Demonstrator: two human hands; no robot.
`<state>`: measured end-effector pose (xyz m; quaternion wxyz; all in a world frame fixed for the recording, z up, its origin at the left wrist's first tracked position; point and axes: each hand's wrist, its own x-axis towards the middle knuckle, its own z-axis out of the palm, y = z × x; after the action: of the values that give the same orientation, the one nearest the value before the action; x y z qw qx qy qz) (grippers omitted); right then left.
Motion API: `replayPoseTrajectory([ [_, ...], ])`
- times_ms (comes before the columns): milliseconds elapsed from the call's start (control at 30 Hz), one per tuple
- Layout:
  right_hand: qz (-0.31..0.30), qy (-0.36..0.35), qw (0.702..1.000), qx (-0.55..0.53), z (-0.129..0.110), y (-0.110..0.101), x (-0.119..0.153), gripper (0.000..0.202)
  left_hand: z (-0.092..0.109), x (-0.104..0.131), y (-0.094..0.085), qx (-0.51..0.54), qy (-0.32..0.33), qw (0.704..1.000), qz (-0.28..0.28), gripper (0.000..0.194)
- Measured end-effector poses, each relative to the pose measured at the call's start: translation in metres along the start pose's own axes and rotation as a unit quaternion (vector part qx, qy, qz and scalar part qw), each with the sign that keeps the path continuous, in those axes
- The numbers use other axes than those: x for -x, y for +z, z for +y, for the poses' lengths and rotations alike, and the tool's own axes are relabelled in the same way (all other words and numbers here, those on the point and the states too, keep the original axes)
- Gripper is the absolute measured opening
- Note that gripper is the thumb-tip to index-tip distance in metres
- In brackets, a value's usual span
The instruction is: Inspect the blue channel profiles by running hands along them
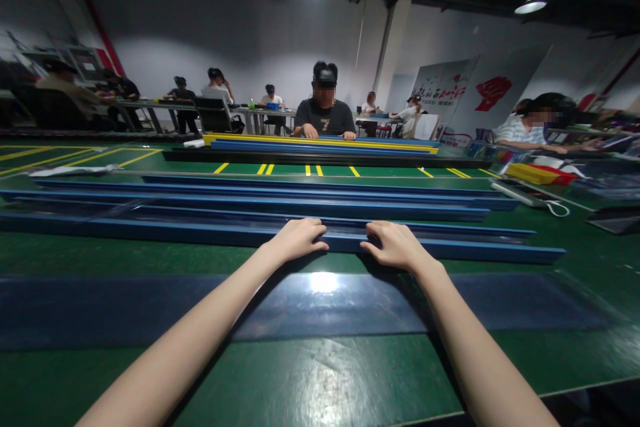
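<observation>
Take the gap between the two hands as the middle of a clock. The left hand [301, 239] is at nine o'clock and the right hand [393, 245] is at three. Both touch the front blue strip [344, 240], which lies long across the green table [325, 373] from nine to three. Each hand is half curled, with its fingers bent near the top edge and its thumb low on the near side. A little space shows between thumb and fingers. I cannot tell if they hold the strip tight or just rest on it.

At six o'clock, a clear sheet [330, 320] lies flat and shiny under the arms. At twelve, more blue strips [320, 203] lie just behind the front one. Farther off at twelve are a black strip [320, 159] and a yellow strip [320, 141], where another person [327, 117] rests both hands. Between two and three sits a yellow tray [531, 173].
</observation>
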<state>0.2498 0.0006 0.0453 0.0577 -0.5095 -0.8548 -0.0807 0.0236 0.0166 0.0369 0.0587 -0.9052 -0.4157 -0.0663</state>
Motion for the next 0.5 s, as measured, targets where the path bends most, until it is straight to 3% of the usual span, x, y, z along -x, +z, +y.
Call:
replayPoseTrajectory([
  [500,0.004,-0.016,1.0,0.007,-0.0087,0.0025,-0.003,0.025,0.0028,0.0002,-0.0016,-0.011,-0.001,1.0,-0.005,0.024],
])
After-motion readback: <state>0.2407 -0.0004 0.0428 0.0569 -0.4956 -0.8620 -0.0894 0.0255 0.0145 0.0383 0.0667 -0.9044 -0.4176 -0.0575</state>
